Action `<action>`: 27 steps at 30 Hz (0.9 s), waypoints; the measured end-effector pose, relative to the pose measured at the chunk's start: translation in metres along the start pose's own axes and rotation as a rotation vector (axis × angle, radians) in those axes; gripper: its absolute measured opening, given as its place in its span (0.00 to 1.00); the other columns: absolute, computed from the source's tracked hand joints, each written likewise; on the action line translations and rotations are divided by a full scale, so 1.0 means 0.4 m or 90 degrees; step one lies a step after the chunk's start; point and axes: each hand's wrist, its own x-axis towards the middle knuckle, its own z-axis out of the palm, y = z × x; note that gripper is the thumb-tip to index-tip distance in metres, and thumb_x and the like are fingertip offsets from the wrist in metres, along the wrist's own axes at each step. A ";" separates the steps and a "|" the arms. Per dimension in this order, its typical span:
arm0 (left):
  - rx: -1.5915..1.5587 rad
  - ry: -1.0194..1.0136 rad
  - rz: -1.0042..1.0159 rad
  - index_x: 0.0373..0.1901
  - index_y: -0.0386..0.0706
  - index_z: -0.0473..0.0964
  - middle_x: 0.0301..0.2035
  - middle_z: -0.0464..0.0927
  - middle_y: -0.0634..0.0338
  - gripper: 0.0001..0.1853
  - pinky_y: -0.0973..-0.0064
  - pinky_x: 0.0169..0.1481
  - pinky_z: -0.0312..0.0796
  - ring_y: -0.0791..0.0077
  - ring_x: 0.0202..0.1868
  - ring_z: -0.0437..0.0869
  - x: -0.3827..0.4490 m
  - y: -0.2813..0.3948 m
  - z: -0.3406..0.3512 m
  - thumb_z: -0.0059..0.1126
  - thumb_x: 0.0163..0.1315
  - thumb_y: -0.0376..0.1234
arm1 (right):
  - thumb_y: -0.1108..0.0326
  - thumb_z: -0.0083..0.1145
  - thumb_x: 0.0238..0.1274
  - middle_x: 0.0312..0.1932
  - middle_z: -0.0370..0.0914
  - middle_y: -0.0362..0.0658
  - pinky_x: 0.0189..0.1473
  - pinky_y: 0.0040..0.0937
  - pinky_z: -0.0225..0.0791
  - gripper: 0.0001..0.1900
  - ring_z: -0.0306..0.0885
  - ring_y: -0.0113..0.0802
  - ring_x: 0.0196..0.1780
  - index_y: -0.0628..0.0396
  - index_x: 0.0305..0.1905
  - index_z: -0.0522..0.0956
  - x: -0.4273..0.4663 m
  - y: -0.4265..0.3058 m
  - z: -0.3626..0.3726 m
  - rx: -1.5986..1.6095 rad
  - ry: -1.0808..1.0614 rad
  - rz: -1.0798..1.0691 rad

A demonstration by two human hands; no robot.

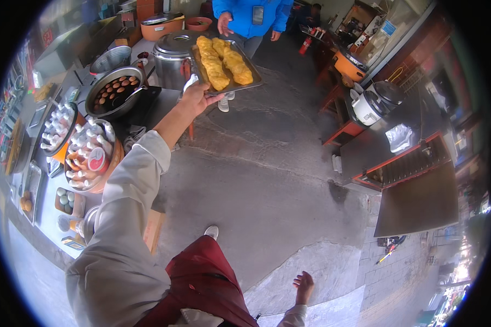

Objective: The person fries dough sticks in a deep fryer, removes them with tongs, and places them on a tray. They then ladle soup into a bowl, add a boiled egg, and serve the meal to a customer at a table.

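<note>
My left hand (194, 98) reaches far forward and grips the near edge of a metal tray (255, 79), thumb on top and fingers beneath. Several golden fried dough sticks (212, 63) lie side by side on the tray. It is held level with the lidded steel pot (170, 61) behind it, slightly to that pot's right. Low at my right side hangs my right hand (305, 285), away from everything, its fingers loosely curled and apart with nothing seen in them.
A person in a blue jacket (245, 18) stands beyond the tray. The left counter holds a pan of eggs in dark liquid (110, 98), tubs of bottled drinks (92, 151) and a box of eggs (65, 200). A rice cooker (368, 108) stands on the right counter, above an open cabinet door (419, 200).
</note>
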 end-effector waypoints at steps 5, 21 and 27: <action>0.052 0.080 0.022 0.57 0.36 0.67 0.54 0.76 0.48 0.14 0.50 0.60 0.78 0.51 0.56 0.79 0.190 -0.023 0.003 0.44 0.71 0.25 | 0.61 0.51 0.70 0.37 0.82 0.46 0.32 0.34 0.80 0.16 0.83 0.36 0.31 0.56 0.56 0.77 -0.114 0.240 0.219 -0.078 -0.103 0.418; -0.075 0.142 0.101 0.59 0.38 0.60 0.56 0.71 0.50 0.14 0.56 0.59 0.80 0.56 0.54 0.80 0.623 -0.203 0.338 0.42 0.74 0.29 | 0.71 0.48 0.62 0.18 0.66 0.39 0.19 0.29 0.60 0.08 0.65 0.30 0.19 0.51 0.26 0.67 1.120 -0.262 0.350 0.062 -0.177 0.355; -0.018 0.095 0.073 0.72 0.41 0.52 0.55 0.73 0.44 0.28 0.60 0.50 0.83 0.52 0.49 0.84 0.819 -0.189 0.445 0.47 0.73 0.31 | 0.64 0.53 0.70 0.28 0.75 0.45 0.21 0.29 0.67 0.07 0.73 0.33 0.23 0.52 0.47 0.72 1.559 -0.721 0.649 -0.001 -0.245 0.138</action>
